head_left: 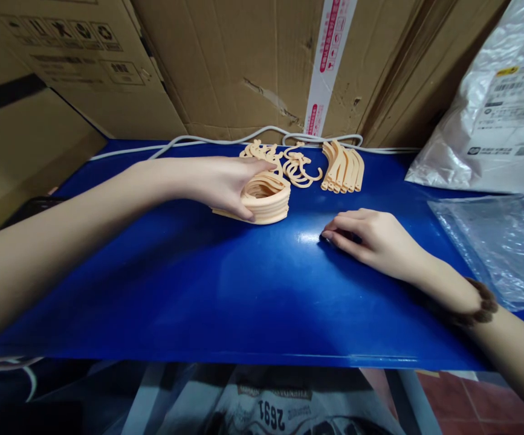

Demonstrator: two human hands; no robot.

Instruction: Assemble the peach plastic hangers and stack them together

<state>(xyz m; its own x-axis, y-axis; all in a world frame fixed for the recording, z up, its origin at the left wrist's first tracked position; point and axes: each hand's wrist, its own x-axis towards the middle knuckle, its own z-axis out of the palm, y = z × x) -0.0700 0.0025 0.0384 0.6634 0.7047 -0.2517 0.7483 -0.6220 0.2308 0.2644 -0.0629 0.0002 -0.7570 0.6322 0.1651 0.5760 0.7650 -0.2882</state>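
My left hand (pixel 225 181) is closed around a stack of peach-coloured curved plastic hanger pieces (pixel 271 202), thumb at the near side and fingers over the top. The stack sits low over the blue table, and whether it touches the surface is hard to see. Just behind it lie loose plastic hooks (pixel 304 169) and more small peach parts (pixel 259 149). Several hanger arms (pixel 342 168) stand side by side to their right. My right hand (pixel 365 235) rests on the table with curled fingers, thumb and fingertips together; anything between them is hidden.
The blue table (pixel 225 302) backs onto cardboard boxes (pixel 252 66). A white cable (pixel 189 140) runs along its rear edge. At the right are a white parcel bag (pixel 483 133) and clear plastic packaging (pixel 506 241). A dark object (pixel 30 210) lies at the left edge.
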